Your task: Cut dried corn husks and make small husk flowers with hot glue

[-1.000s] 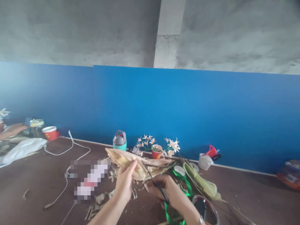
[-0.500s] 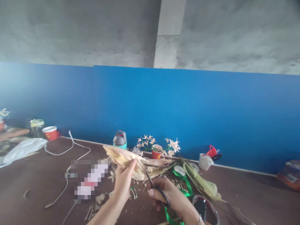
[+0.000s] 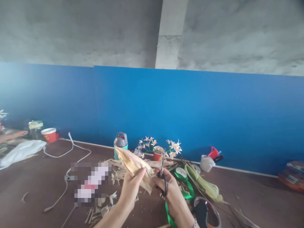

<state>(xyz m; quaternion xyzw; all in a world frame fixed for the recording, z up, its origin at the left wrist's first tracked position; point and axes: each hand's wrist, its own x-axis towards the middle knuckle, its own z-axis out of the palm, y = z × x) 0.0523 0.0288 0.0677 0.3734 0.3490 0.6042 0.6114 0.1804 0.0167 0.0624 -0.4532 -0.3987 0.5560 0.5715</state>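
Note:
A pale dried corn husk [image 3: 133,161] is gripped in my left hand [image 3: 130,186], thumb pressed on top, its pointed tip up and to the left. My right hand [image 3: 171,190] has its fingers wrapped around dark-handled scissors [image 3: 162,167], whose blades point upward just right of the husk. The right fingertips are close to the husk's right edge; whether they also pinch it I cannot tell. Husk scraps and cut petal shapes [image 3: 101,210] lie on the brown table [image 3: 54,193] below and to the left.
Behind the hands stand a teal flask [image 3: 121,151] and a red cup [image 3: 157,155] with husk flowers [image 3: 174,147]. To the right lie green ribbon [image 3: 188,188], a bundle of husk strips [image 3: 206,183] and a tape dispenser [image 3: 201,212]. A white cable [image 3: 55,155] and another person's hand [image 3: 16,135] are at left.
The husk and my left hand have moved right, the husk tilting more steeply. My right hand has raised the scissors from across the husk to upright beside it.

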